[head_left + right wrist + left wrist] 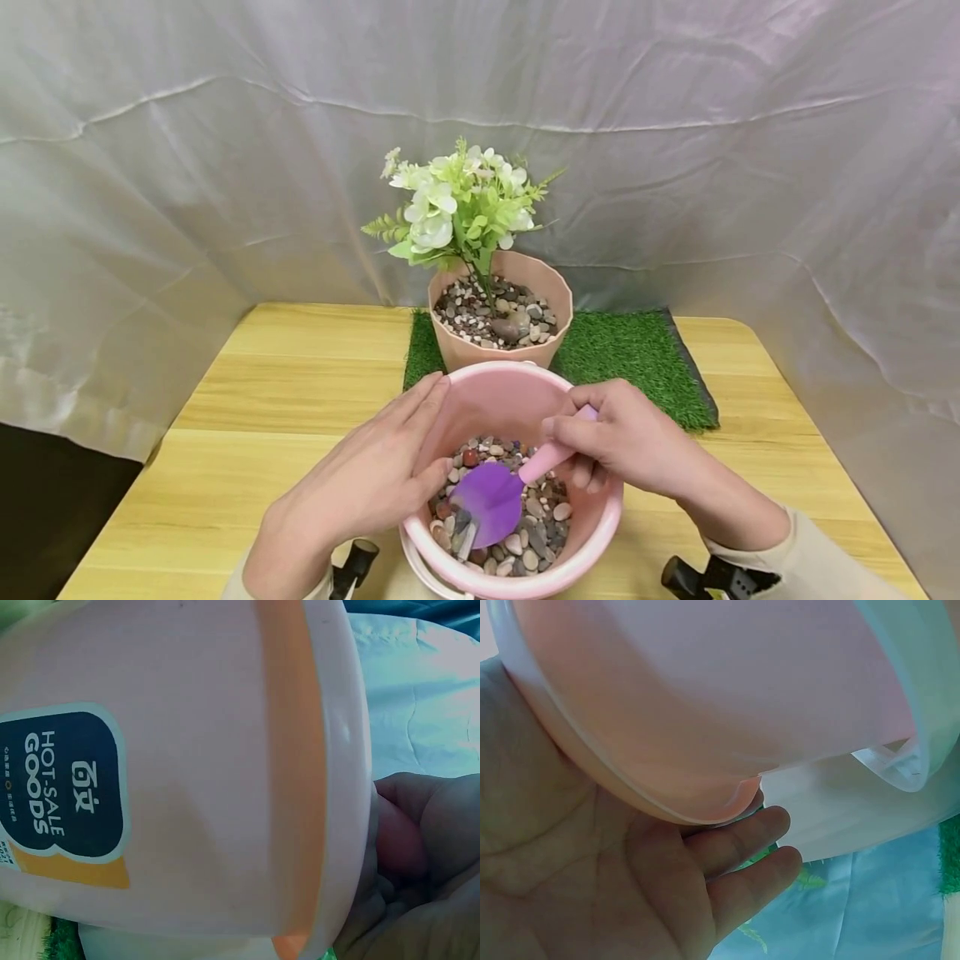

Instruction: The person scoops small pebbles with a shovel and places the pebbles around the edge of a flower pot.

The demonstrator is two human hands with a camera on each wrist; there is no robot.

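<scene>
A pink bucket (517, 587) stands at the table's front, part filled with mixed pebbles (532, 542). My right hand (630, 442) grips the pink handle of a toy shovel (491, 504) over the bucket's right side. Its purple blade is low inside, among the pebbles; grey and pale stones show at its lower left edge. With fingers extended, my left hand (360, 475) rests along the bucket's left rim, its thumb pointing inward. The left wrist view shows the rim (622, 799) against that palm. In the right wrist view, the bucket's labelled wall (202, 787) hides the blade.
Behind the bucket, a peach flowerpot (495, 354) holds pebbles and an artificial plant (465, 204) with white flowers. Under the pot lies a green turf mat (630, 358) on the wooden table (300, 375). A grey curtain (637, 150) hangs around the back and sides.
</scene>
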